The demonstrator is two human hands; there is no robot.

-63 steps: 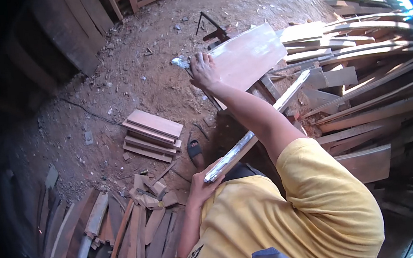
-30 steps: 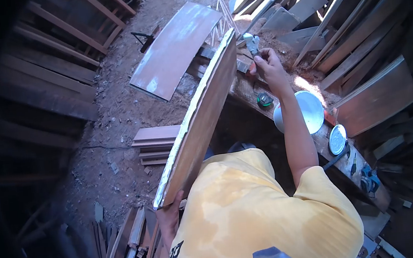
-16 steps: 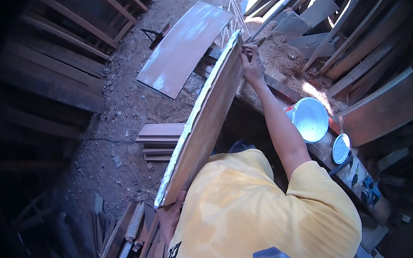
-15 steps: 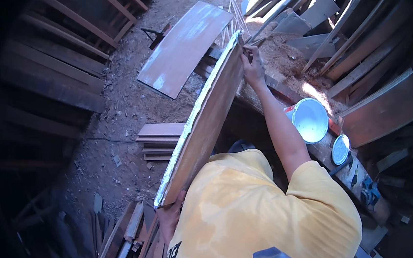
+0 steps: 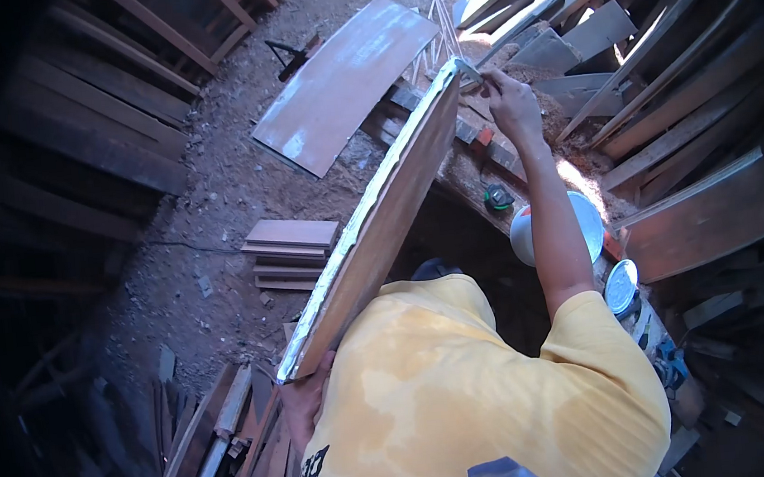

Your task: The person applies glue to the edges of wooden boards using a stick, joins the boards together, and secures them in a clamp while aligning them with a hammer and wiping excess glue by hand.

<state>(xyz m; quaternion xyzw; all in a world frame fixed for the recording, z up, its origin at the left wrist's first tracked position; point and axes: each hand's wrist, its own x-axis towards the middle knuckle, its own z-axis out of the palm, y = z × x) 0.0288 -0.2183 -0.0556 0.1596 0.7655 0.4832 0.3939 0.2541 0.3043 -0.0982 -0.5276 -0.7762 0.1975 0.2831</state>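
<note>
A long wooden board (image 5: 398, 214) stands on edge across my front, with thick white paste along its upper edge. My left hand (image 5: 305, 398) grips its near lower end, the fingers partly hidden behind it. At the far end, my right hand (image 5: 514, 104) is closed on a small scraper (image 5: 469, 71), whose blade touches the pasted edge. A wider flat board (image 5: 346, 87) with white smears lies beyond, on the left of the bench.
Along the bench (image 5: 467, 176) are a green and black tape measure (image 5: 497, 197), a white bucket (image 5: 587, 225), a round lid with paste (image 5: 622, 287) and a blue tool (image 5: 671, 365). Short boards (image 5: 291, 237) are stacked on the ground. Curved planks (image 5: 695, 75) lean at right.
My right hand has shifted slightly right, away from the board's far side, and the scraper shows at the edge top. The tape measure has come into view. My left hand keeps its hold.
</note>
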